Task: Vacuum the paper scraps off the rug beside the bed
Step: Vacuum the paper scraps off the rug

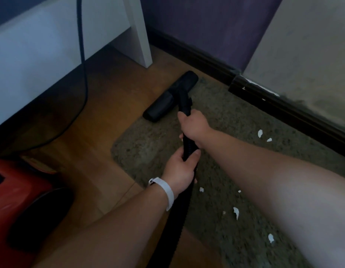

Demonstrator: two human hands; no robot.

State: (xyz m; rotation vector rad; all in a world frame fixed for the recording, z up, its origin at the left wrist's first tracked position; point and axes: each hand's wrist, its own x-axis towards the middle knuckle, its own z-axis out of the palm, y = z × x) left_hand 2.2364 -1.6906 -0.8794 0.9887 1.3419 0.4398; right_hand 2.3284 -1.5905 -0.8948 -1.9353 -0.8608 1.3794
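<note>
White paper scraps [235, 211] are scattered over the right and near parts of the grey-green rug [152, 144]. The black floor nozzle [167, 99] is set at the rug's far-left edge. Its tube [188, 148] is gripped by the right hand [194, 122], with the left hand [180, 171] clasped just behind. A red vacuum body [18, 190] is seen at left.

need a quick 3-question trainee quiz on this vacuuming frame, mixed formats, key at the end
1. True or false: the left hand and the right hand both grip the black vacuum tube.
2. Where do the white paper scraps lie? A) on the wood floor B) on the rug, nearer the person than the floor head C) under the white furniture
3. Fill in: the white wristband is on the ___ wrist.
Key: 1 true; 2 B; 3 left.
</note>
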